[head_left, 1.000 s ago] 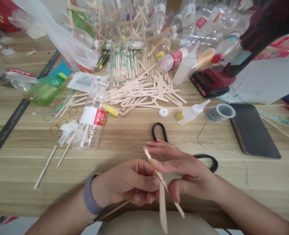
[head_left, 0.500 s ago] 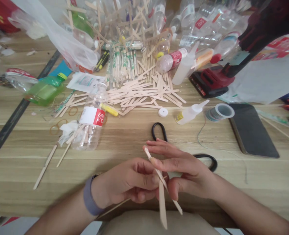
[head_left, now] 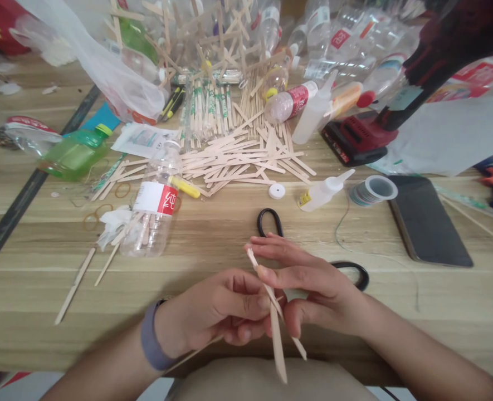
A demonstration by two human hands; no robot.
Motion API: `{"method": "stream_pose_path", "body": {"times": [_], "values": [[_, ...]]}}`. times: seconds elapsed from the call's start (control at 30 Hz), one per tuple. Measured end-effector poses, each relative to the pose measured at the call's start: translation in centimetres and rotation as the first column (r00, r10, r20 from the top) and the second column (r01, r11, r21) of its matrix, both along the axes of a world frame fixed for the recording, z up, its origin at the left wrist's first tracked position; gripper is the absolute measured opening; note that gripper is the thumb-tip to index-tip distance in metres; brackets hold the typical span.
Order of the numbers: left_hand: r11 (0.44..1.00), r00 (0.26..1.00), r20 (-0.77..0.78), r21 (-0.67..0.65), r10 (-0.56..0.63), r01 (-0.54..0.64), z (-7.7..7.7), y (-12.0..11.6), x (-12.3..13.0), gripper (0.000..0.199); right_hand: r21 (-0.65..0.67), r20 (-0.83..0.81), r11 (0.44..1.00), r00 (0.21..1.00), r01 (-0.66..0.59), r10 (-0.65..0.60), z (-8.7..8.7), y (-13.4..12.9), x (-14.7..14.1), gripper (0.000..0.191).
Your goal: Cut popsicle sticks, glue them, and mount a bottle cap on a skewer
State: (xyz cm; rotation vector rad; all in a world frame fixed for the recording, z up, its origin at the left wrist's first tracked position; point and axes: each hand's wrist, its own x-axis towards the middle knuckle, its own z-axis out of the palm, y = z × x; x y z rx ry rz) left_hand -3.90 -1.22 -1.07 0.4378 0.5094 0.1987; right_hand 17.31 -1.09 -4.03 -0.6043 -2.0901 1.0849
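Note:
Two wooden craft sticks [head_left: 277, 345] cross each other at my left hand [head_left: 229, 306], which pinches them near the crossing with thumb and fingers. A thin stick [head_left: 194, 353] also runs out below that hand toward the lower left. My right hand [head_left: 313, 284] has its fingers stretched along the slanting craft stick [head_left: 252, 259], the index fingertip pressing near its upper end and the thumb beside its lower part. Black-handled scissors [head_left: 270, 223] lie partly hidden beneath my right hand and forearm.
A plastic bottle [head_left: 151, 223] with sticks stands left of a craft stick pile [head_left: 238, 161]. Toward the right are a glue bottle [head_left: 323, 192], a thread spool [head_left: 374, 191], a phone [head_left: 430, 223] and a red-black power tool [head_left: 361, 136]. Bottles crowd the back.
The slanting stick has shifted slightly up and left at its lower end. Both hands keep nearly the same hold, and the whole view has moved a little.

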Motion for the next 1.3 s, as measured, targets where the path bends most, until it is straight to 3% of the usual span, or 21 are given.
{"method": "stream_pose_path", "body": {"times": [0.27,0.5,0.8,1.17,1.3], "values": [[1.0,0.999,0.034,-0.002,0.004,-0.004,-0.2,0.0,0.1,0.033,0.058,0.008,0.998,1.0,0.004,-0.005,0.3,0.0,-0.1,0.065],[0.992,0.993,0.004,0.041,-0.121,0.121,-0.4,0.1,-0.6,0.038,0.032,-0.01,0.999,1.0,-0.003,0.003,0.6,-0.1,-0.1,0.072],[0.995,0.973,-0.217,0.033,-0.081,0.09,1.4,0.0,-0.4,0.045,-0.155,-0.078,0.987,0.997,-0.031,0.019,1.4,0.1,0.0,0.072],[0.992,0.984,-0.174,0.116,-0.036,0.056,0.8,-0.1,-0.4,0.043,-0.204,-0.118,0.979,0.993,-0.027,0.003,1.3,0.0,-0.3,0.071],[0.998,0.988,-0.155,0.063,-0.022,0.032,0.6,-0.1,-0.4,0.038,-0.191,-0.108,0.981,0.994,-0.02,-0.001,1.0,0.0,-0.2,0.072]]}}
